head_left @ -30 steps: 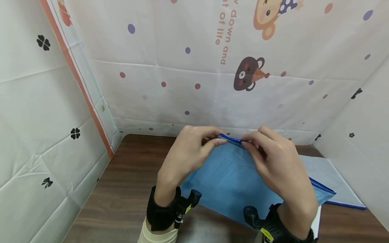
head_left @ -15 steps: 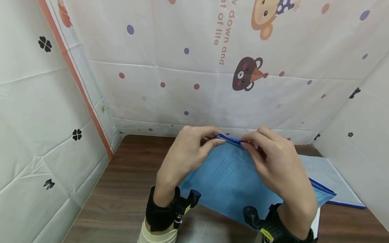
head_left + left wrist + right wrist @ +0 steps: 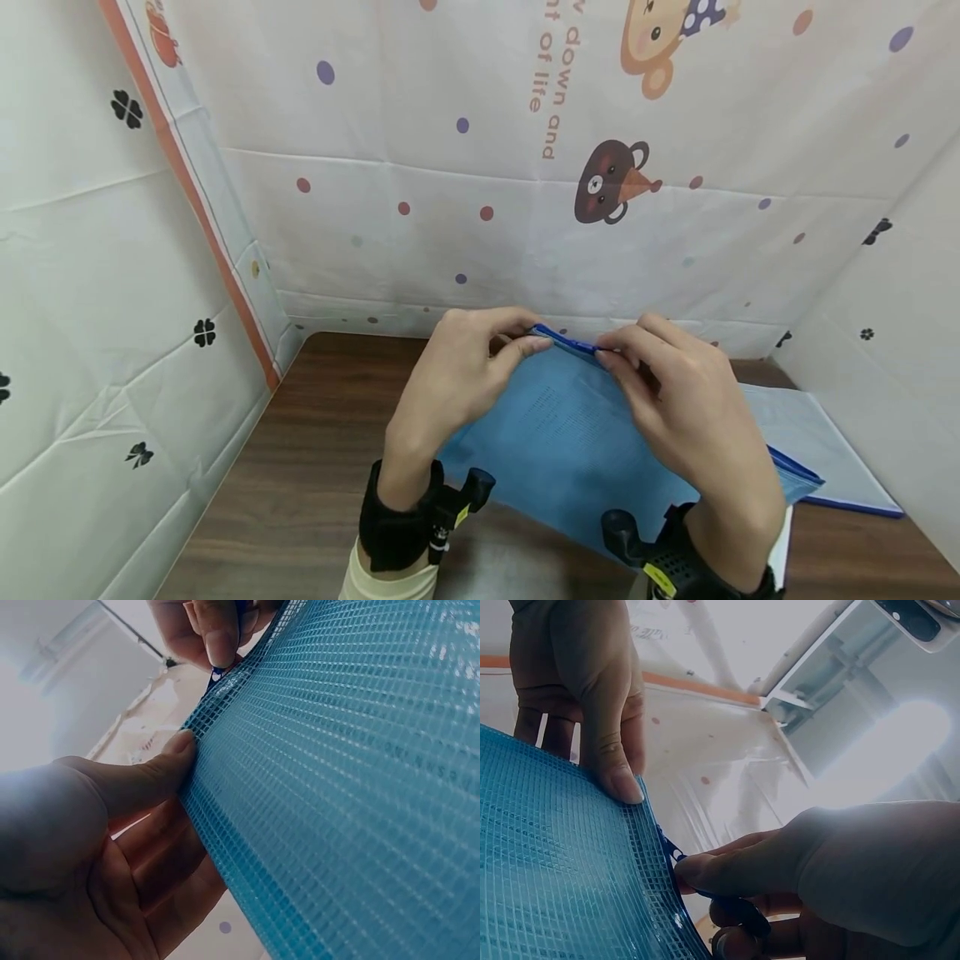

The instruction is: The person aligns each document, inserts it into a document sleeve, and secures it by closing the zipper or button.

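Observation:
A blue mesh zipper pouch [image 3: 562,442] with printed paper inside is held tilted above the brown table [image 3: 300,467]. My left hand [image 3: 465,375] pinches its upper corner between thumb and fingers; the thumb [image 3: 161,776] presses on the mesh [image 3: 345,780]. My right hand [image 3: 675,392] pinches the dark blue zipper edge [image 3: 572,342] just right of the left hand, and its thumb [image 3: 727,870] lies on the zipper pull [image 3: 739,911] at the pouch's edge [image 3: 570,870].
A second pale blue pouch [image 3: 817,442] lies flat on the table at the right, under the held one. White cartoon-print curtains [image 3: 525,167] close off the back and both sides.
The pouch's upper corner and left hand have shifted slightly left; otherwise both hands keep the same pinch on the zipper edge.

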